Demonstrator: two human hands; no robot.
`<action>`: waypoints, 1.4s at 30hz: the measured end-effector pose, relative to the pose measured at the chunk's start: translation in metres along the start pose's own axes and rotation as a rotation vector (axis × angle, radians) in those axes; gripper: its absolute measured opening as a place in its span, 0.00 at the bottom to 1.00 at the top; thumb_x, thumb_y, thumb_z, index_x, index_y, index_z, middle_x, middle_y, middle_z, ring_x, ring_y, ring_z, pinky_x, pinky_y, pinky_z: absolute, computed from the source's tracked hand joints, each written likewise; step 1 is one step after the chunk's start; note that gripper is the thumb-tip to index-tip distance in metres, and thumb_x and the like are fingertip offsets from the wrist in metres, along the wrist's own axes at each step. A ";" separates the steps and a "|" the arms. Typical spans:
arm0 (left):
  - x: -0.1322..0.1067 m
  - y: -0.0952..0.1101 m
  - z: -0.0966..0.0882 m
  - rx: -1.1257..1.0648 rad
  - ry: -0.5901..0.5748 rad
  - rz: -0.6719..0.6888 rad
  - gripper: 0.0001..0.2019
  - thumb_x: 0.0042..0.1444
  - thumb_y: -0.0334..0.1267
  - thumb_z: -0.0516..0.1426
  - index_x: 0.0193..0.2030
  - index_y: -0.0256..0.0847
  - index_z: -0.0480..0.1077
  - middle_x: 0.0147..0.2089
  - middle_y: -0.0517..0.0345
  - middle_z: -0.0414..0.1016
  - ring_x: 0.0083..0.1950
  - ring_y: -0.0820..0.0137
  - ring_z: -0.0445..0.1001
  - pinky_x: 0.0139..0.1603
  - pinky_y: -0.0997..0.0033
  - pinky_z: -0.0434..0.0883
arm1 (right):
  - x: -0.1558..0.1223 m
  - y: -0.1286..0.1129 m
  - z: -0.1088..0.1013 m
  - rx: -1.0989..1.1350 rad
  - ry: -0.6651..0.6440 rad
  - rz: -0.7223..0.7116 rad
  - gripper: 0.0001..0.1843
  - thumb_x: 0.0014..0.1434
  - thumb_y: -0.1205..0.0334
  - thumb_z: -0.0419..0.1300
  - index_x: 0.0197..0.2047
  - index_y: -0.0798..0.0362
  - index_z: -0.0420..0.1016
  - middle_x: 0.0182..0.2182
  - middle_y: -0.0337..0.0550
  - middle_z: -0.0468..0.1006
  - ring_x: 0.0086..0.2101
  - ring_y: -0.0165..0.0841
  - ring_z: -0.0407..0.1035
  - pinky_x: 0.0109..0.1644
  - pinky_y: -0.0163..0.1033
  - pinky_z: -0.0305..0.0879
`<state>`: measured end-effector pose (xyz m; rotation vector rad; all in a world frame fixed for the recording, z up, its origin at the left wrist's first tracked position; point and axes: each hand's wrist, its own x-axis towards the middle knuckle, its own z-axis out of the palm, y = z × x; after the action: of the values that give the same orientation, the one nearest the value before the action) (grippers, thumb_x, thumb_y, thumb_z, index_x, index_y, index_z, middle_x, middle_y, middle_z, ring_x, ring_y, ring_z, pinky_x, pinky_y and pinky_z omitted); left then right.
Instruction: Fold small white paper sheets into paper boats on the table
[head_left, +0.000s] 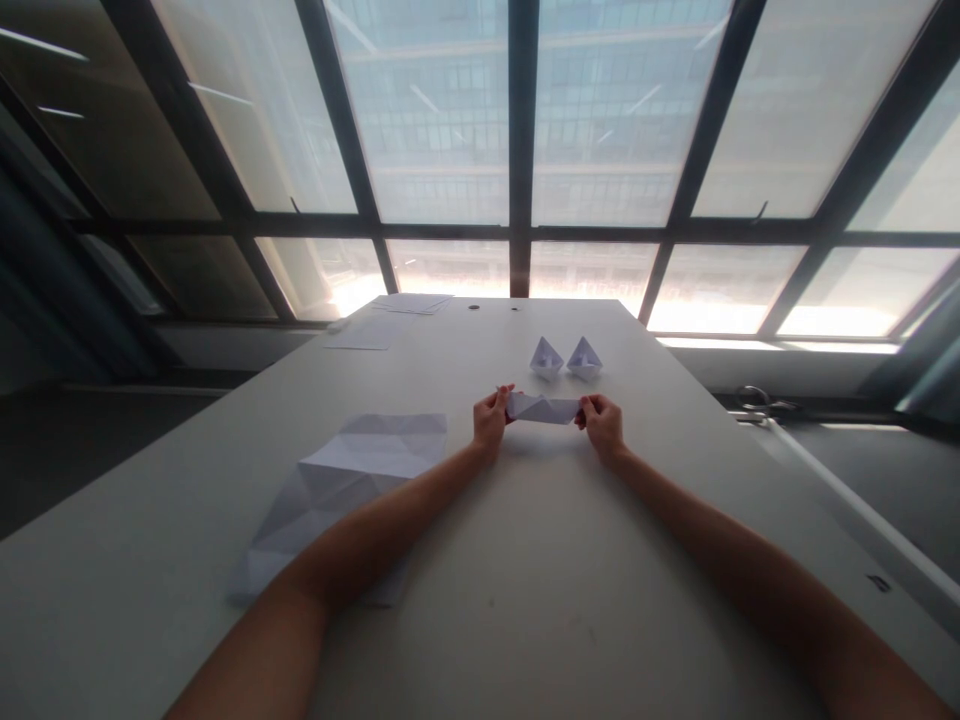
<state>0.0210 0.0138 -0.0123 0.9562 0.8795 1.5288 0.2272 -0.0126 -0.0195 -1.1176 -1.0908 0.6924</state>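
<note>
Left hand (491, 420), right hand (602, 425) — pinching a creased white paper boat (544, 407).

Your table (525, 600) is a long, pale grey top that runs straight away from you. On your left a large creased sheet (360, 470) lies opened out flat, and past the middle one paper boat (547, 357) stands just beside a second boat (584, 357). At the far end lie a few flat sheets (414, 303), a single sheet (365, 334) nearer the left edge, and two small dark spots (473, 307) too small to make out
</note>
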 end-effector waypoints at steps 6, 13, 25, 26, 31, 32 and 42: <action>0.004 -0.001 -0.003 -0.034 0.044 -0.002 0.31 0.44 0.62 0.66 0.42 0.34 0.77 0.40 0.46 0.80 0.37 0.66 0.78 0.36 0.68 0.73 | 0.000 -0.001 0.001 0.006 0.008 0.014 0.16 0.54 0.48 0.60 0.29 0.53 0.69 0.15 0.36 0.71 0.16 0.28 0.62 0.19 0.33 0.58; 0.003 0.000 -0.001 -0.152 0.054 -0.007 0.27 0.48 0.58 0.65 0.42 0.35 0.76 0.38 0.47 0.80 0.39 0.65 0.79 0.40 0.67 0.74 | -0.001 0.000 0.001 0.010 0.007 0.021 0.18 0.53 0.46 0.61 0.29 0.53 0.70 0.16 0.37 0.72 0.16 0.28 0.63 0.19 0.33 0.59; -0.007 0.004 0.004 -0.115 -0.216 -0.259 0.31 0.42 0.36 0.73 0.55 0.35 0.72 0.48 0.45 0.79 0.48 0.63 0.77 0.52 0.63 0.74 | 0.001 0.001 0.001 0.016 -0.039 -0.022 0.17 0.55 0.47 0.60 0.32 0.53 0.69 0.17 0.38 0.73 0.17 0.31 0.66 0.21 0.35 0.64; -0.006 0.005 0.004 -0.116 -0.209 -0.260 0.32 0.42 0.35 0.73 0.55 0.34 0.72 0.48 0.45 0.79 0.48 0.63 0.77 0.52 0.63 0.74 | 0.001 0.002 0.001 0.009 -0.053 -0.029 0.17 0.55 0.47 0.60 0.32 0.53 0.69 0.17 0.38 0.73 0.17 0.30 0.66 0.21 0.35 0.63; -0.002 0.003 0.002 -0.076 -0.105 -0.180 0.28 0.39 0.36 0.73 0.50 0.34 0.77 0.43 0.48 0.80 0.45 0.63 0.78 0.49 0.63 0.74 | -0.002 0.002 0.002 -0.177 -0.113 -0.148 0.16 0.57 0.48 0.58 0.33 0.54 0.74 0.26 0.43 0.77 0.26 0.33 0.70 0.29 0.36 0.66; -0.002 0.002 0.001 -0.053 -0.107 -0.163 0.28 0.38 0.37 0.74 0.49 0.34 0.77 0.42 0.48 0.80 0.44 0.63 0.78 0.48 0.63 0.74 | -0.004 0.001 0.003 -0.221 -0.136 -0.193 0.16 0.57 0.49 0.58 0.35 0.54 0.75 0.29 0.45 0.78 0.29 0.34 0.71 0.33 0.37 0.67; -0.018 0.008 0.004 0.173 -0.362 -0.099 0.21 0.39 0.43 0.73 0.39 0.33 0.81 0.37 0.47 0.82 0.36 0.63 0.78 0.39 0.64 0.74 | -0.022 -0.008 0.007 -0.407 -0.442 -0.263 0.17 0.58 0.49 0.60 0.28 0.54 0.79 0.21 0.35 0.72 0.24 0.30 0.61 0.28 0.33 0.53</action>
<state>0.0229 -0.0049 -0.0054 1.2496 0.7920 1.1598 0.2124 -0.0326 -0.0186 -1.1568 -1.7818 0.5303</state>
